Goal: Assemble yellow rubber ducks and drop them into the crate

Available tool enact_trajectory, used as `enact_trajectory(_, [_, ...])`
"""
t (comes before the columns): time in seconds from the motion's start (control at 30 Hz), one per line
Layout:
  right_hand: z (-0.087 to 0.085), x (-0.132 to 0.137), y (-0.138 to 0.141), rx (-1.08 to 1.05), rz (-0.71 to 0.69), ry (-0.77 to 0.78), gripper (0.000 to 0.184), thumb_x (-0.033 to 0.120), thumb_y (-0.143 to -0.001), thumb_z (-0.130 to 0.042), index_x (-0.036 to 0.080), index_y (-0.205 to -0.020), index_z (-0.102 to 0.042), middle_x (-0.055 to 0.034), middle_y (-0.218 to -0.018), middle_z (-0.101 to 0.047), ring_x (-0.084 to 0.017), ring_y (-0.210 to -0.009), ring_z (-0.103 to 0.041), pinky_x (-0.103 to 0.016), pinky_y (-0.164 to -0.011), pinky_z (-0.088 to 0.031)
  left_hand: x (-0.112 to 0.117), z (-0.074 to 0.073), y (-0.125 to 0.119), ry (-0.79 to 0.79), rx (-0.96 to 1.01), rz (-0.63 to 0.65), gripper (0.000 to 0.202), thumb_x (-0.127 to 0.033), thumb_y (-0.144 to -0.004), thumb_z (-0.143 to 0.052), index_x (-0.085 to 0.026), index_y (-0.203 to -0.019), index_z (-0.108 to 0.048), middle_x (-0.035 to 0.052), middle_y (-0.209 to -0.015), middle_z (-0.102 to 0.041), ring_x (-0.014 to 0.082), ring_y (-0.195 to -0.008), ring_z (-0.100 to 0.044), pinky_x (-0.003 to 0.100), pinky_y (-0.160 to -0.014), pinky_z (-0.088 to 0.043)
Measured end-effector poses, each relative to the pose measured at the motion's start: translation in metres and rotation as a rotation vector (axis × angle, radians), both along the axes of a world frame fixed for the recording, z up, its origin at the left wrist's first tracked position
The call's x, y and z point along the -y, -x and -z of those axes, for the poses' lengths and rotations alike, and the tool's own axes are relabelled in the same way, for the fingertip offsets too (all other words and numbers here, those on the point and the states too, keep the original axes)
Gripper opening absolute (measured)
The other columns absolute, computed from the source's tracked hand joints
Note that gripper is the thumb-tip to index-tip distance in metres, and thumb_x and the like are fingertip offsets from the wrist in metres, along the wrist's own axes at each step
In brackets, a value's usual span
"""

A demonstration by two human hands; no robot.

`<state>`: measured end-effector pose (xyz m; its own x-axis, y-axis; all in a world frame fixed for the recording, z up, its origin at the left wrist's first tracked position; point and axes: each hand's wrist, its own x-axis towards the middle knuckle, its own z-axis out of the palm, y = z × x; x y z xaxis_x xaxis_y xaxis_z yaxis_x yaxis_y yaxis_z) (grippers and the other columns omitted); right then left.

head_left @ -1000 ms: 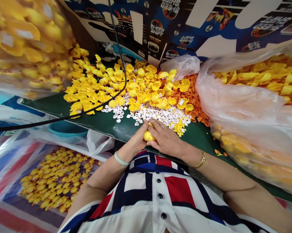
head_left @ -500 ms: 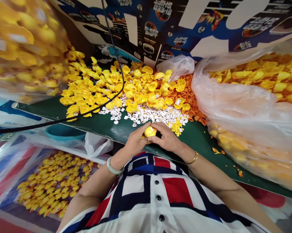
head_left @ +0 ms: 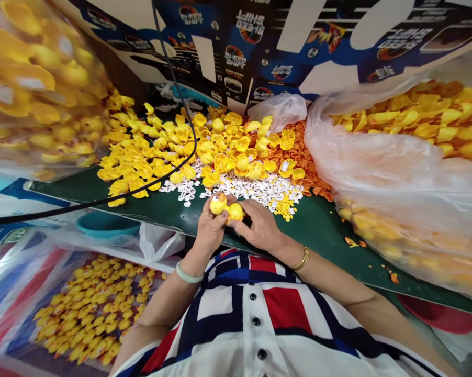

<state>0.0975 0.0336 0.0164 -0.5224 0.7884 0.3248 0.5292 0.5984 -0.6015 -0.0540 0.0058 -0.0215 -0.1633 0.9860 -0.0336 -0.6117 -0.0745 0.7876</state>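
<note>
A small yellow toy duck (head_left: 225, 207) is held between both hands at the near edge of the green table (head_left: 169, 209). My left hand (head_left: 208, 228) grips the duck's head end with closed fingers. My right hand (head_left: 259, 226) pinches the duck's body end. Just beyond the hands lie small white parts (head_left: 255, 189), yellow duck shells (head_left: 173, 144), orange beak pieces (head_left: 304, 157) and a little heap of tiny yellow bits (head_left: 285, 207).
Clear bags of yellow shells bulge at the right (head_left: 396, 167) and upper left (head_left: 35, 89). A black cable (head_left: 142, 186) crosses the table. A bag of finished ducks (head_left: 90, 306) lies on the floor at the left, near a teal bowl (head_left: 106, 224). Printed cartons (head_left: 259, 47) stand behind.
The hands have lifted the duck slightly off the table edge and turned it, so head and body now show side by side. My view has shifted a little.
</note>
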Motion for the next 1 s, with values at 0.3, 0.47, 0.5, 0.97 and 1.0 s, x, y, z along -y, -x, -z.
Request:
enact_trajectory(0.3, [-0.005, -0.003, 0.006, 0.218, -0.021, -0.161, 0.063, 0.071, -0.085, -0.057, 0.017, -0.115, -0.064, -0.0116, -0.1, -0.061, -0.027, -0.093, -0.054, -0.038, -0.077, -0.047, -0.01, -0.021, 0.006, 0.249, 0.091, -0.096, 0.047, -0.046, -0.072, -0.078, -0.021, -0.109, -0.065, 0.0042, -0.095, -0.07, 0.0153, -0.074, -0.067, 0.027, -0.067, -0.053])
enact_trajectory(0.47, [0.002, 0.002, 0.017, 0.179, -0.052, -0.139, 0.072, 0.074, -0.086, -0.05, 0.014, -0.125, -0.055, -0.015, -0.111, -0.059, -0.029, -0.1, -0.054, -0.041, -0.081, -0.049, -0.022, -0.024, 0.0, 0.354, 0.216, -0.185, 0.042, -0.057, -0.075, -0.071, -0.017, -0.083, -0.061, 0.0001, -0.071, -0.063, 0.0127, -0.062, -0.062, 0.025, -0.062, -0.051])
enact_trajectory(0.5, [0.004, 0.004, 0.019, 0.176, -0.058, -0.133, 0.069, 0.072, -0.089, -0.048, 0.014, -0.125, -0.054, -0.015, -0.11, -0.059, -0.029, -0.1, -0.054, -0.042, -0.082, -0.05, -0.022, -0.024, -0.002, 0.347, 0.226, -0.192, 0.04, -0.056, -0.076, -0.071, -0.017, -0.081, -0.061, -0.0003, -0.07, -0.063, 0.0121, -0.061, -0.061, 0.024, -0.062, -0.05])
enact_trajectory(0.97, [0.014, 0.015, 0.013, 0.231, -0.341, 0.05, 0.035, 0.04, -0.102, -0.046, 0.018, -0.127, -0.055, -0.0096, -0.114, -0.064, -0.022, -0.105, -0.057, -0.033, -0.084, -0.049, 0.089, -0.025, 0.097, 0.411, -0.637, -0.353, 0.033, -0.05, -0.078, -0.064, -0.021, -0.094, -0.063, 0.0032, -0.087, -0.067, 0.0164, -0.065, -0.058, 0.031, -0.062, -0.05])
enact_trajectory(1.0, [0.015, 0.005, 0.01, 0.25, -0.272, 0.055, 0.028, 0.034, -0.102, -0.045, 0.018, -0.121, -0.059, -0.009, -0.11, -0.065, -0.022, -0.103, -0.058, -0.032, -0.083, -0.048, 0.109, -0.025, 0.123, 0.515, -0.896, -0.448, 0.033, -0.048, -0.076, -0.066, -0.022, -0.096, -0.066, 0.0037, -0.09, -0.068, 0.0193, -0.071, -0.06, 0.035, -0.068, -0.052])
